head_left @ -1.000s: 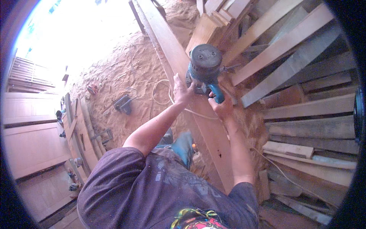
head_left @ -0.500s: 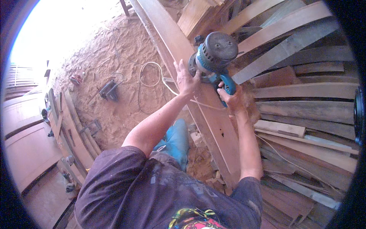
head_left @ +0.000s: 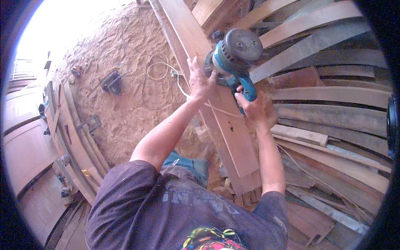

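Observation:
A blue router (head_left: 225, 62) with a black round top and a flat base stands on a long wooden board (head_left: 189, 35), toward its right edge. My right hand (head_left: 255, 109) is closed round the router's blue loop handle. My left hand (head_left: 201, 83) lies on the board with fingers stretched out, its thumb side against the router's base; that contact is partly hidden. A pale cord (head_left: 227, 111) crosses the board below both hands. Near the board's close end there is a small dark mark (head_left: 231, 127). Beneath this board a second plank edge shows along the left.
Stacked planks (head_left: 329, 110) fill the right side. Sawdust (head_left: 137, 50) covers the floor at left, where a dark power tool (head_left: 111, 83) and a looped cable (head_left: 156, 71) lie. More boards (head_left: 77, 137) and wooden panels (head_left: 31, 152) stand along the far left.
The router and both hands keep nearly the same place in view. The board's near end has come into sight, and the floor things have shifted left and up as my view moved.

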Demonstrator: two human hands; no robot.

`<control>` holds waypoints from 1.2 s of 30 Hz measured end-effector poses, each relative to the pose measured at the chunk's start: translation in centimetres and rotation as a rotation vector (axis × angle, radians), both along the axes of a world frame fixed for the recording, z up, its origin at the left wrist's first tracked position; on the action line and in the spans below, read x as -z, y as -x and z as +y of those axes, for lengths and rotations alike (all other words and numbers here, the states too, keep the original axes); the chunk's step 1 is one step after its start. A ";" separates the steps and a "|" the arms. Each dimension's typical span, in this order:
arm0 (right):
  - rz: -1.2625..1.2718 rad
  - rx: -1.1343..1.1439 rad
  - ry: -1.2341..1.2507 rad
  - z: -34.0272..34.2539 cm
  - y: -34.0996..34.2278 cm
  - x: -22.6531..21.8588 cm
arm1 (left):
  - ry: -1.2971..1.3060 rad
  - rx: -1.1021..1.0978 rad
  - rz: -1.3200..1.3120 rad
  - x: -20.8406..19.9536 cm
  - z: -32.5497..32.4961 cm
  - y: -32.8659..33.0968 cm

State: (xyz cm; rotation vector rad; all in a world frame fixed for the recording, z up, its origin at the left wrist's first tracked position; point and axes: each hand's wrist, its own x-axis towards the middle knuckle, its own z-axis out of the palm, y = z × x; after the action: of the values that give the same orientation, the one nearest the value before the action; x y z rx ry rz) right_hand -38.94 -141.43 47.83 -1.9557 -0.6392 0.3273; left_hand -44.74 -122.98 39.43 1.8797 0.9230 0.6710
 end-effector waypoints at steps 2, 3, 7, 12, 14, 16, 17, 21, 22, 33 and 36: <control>0.004 -0.017 -0.051 -0.8 0.1 1.1 | -0.048 -0.023 -0.009 0.7 -0.5 0.3; 0.008 -0.020 -0.035 -1.2 0.1 1.2 | -0.069 -0.024 -0.010 1.3 -0.7 0.2; 0.005 -0.060 -0.045 -2.3 1.5 1.1 | -0.094 -0.016 -0.028 3.5 -1.3 1.8; -0.088 -0.064 -0.074 -5.6 2.5 1.4 | 0.004 0.046 -0.035 0.9 -4.6 3.4; -0.084 -0.079 -0.091 -6.6 3.0 1.3 | 0.001 0.036 0.001 1.2 -5.4 3.9; -0.092 -0.097 -0.073 -7.9 3.3 1.5 | -0.011 0.043 0.001 1.4 -6.6 4.5; -0.107 -0.098 -0.066 -8.6 3.5 1.6 | -0.017 0.047 -0.002 1.4 -7.2 4.7; -0.109 -0.105 -0.059 -11.2 4.9 1.5 | -0.004 0.052 -0.011 1.2 -9.8 6.3; -0.101 -0.106 -0.065 -11.6 5.0 1.3 | -0.013 0.053 -0.019 1.2 -10.3 6.4; -0.005 -0.058 -0.026 -18.2 9.2 1.6 | -0.038 0.055 0.036 1.7 -16.6 10.1; -0.018 -0.064 -0.033 -19.8 10.0 1.8 | -0.061 0.064 0.061 1.9 -18.2 10.7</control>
State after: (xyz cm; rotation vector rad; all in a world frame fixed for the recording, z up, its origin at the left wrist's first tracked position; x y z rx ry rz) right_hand -48.94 -161.25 46.06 -1.9110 -0.7159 0.3371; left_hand -55.45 -141.18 37.55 1.9848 0.8862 0.6117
